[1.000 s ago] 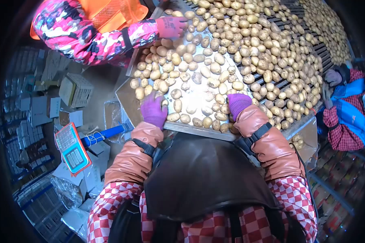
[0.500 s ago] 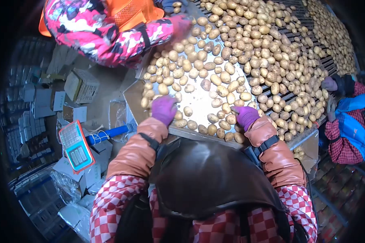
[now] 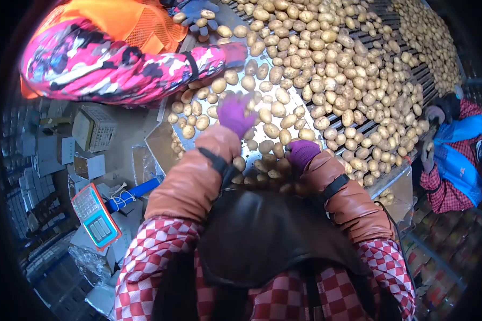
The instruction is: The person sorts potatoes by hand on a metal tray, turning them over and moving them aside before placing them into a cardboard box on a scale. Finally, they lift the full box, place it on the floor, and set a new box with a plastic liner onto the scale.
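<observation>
My left hand (image 3: 236,114), in a purple glove, reaches over the potatoes (image 3: 271,130) on a shiny metal tray (image 3: 259,135). Its fingers look spread, though motion blurs them, and I see no potato held in them. Lower and to the right, my right hand (image 3: 303,154) in a matching glove rests against potatoes by the tray's near right part. Those fingers bend downward and are partly hidden, so whether they grip a potato cannot be made out. More potatoes lie between my two forearms, close to the dark apron (image 3: 273,230).
A co-worker's pink patterned sleeve (image 3: 123,69) reaches over the tray's far left; their dark glove (image 3: 198,16) has potatoes at it. Potatoes cover a slatted conveyor (image 3: 334,122) at right, where another person (image 3: 455,155) stands. A scale (image 3: 95,214) and crate (image 3: 96,128) are left.
My left hand has moved up and right across the tray. The right hand has shifted slightly left, its fingers now more bent. Potatoes have bunched near me, and the co-worker's sleeve sits lower.
</observation>
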A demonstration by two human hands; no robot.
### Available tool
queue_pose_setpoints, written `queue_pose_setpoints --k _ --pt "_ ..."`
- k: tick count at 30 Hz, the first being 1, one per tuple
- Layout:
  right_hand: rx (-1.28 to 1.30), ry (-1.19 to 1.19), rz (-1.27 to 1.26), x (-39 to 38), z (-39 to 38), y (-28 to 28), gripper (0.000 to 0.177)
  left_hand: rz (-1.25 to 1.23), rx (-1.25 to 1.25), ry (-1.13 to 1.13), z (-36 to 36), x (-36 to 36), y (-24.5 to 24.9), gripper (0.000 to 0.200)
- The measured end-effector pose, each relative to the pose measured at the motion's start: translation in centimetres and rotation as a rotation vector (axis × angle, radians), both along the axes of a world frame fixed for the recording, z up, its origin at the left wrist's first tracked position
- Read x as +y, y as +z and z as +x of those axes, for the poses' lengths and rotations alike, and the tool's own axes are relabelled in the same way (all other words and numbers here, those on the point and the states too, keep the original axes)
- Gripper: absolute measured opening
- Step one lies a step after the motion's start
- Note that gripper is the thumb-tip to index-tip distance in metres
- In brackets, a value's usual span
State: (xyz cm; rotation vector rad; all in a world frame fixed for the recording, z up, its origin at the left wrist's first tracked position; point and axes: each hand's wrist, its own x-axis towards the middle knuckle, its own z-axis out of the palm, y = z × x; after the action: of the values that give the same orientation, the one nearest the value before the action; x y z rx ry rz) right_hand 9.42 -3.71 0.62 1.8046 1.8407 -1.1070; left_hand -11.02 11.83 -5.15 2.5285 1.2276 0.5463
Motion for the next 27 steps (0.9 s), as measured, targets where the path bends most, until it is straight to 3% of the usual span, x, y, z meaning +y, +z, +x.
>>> queue_pose_setpoints --k 4,7,11,12,13,15,16,17,22,23,25,27 --pt "0.05 0.023 -0.043 -1.4 0.4 3.2 0.033 -0.063 0.035 -0.105 -3.3 -5.0 3.9 0.061" --pt "0.086 -0.019 0.012 -2.9 0.5 5.3 0.035 -0.003 0.195 -0.017 -6.9 -4.4 2.8 0.055" --pt "0.247 -0.224 0.232 -4.5 0.2 9.3 0.038 -0.037 0.075 0.205 -8.0 -5.3 3.1 0.054" --pt "0.341 -0.306 0.295 -4.7 0.2 10.4 0.038 0.071 -0.001 0.084 -7.6 -6.4 4.0 0.055" --pt "0.454 -0.406 0.342 -4.6 0.2 11.0 0.039 -0.125 0.135 -0.081 -7.1 -7.1 4.9 0.058" --pt "0.77 -0.702 0.244 -4.9 0.5 9.7 0.037 -0.041 0.018 -0.476 -8.1 -9.2 3.8 0.055" --pt "0.914 -0.857 0.023 -4.7 2.1 5.2 0.035 -0.052 0.094 -0.512 -9.2 -9.5 3.6 0.056" --pt "1.015 -1.034 -0.195 -4.4 3.6 0.8 0.033 -0.071 0.102 -0.441 -10.4 -9.4 3.7 0.056" --pt "1.234 -1.16 0.009 -10.0 5.9 -0.5 0.044 -0.142 0.066 -0.022 -13.9 -9.4 5.9 0.044" --pt "1.35 -1.258 -0.063 -10.1 5.7 -0.6 0.045 -0.189 0.072 0.061 -14.1 -9.6 6.1 0.04" --pt "1.577 -1.449 -0.216 -9.6 5.4 -1.0 0.047 -0.104 -0.017 0.043 -13.4 -9.0 5.0 0.035" --pt "1.397 -1.409 -0.11 -7.8 4.0 -0.4 0.045 0.004 -0.106 0.002 -11.2 -7.2 4.4 0.029"
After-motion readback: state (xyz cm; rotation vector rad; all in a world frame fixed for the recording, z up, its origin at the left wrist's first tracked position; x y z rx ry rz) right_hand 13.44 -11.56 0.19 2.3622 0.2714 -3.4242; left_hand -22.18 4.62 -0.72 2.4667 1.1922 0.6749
